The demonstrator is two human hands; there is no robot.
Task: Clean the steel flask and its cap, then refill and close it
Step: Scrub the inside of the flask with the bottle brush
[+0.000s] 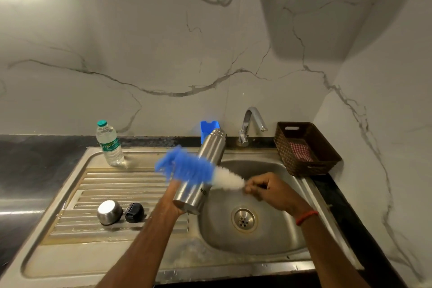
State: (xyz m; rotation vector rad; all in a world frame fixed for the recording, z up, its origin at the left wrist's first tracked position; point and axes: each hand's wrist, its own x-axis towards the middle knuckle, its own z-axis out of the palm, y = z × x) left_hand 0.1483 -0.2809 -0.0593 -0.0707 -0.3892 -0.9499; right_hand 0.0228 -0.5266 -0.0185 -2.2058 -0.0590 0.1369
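Note:
My left hand [171, 203] grips the lower part of the steel flask [207, 154], holding it tilted with its mouth away from me, over the left rim of the sink basin [275, 236]. A blue and white bottle brush [191, 169], blurred by motion, lies across the flask's body; my right hand [268, 190] pinches its handle end above the basin. The steel outer cap [109, 212] and the black inner lid [134, 212] sit side by side on the ribbed drainboard [112, 184] to the left.
A clear plastic water bottle [109, 144] with a green cap stands at the back of the drainboard. A blue holder [207, 127] and the tap [251, 125] are behind the basin. A brown woven basket [306, 147] with a checked cloth sits at the right.

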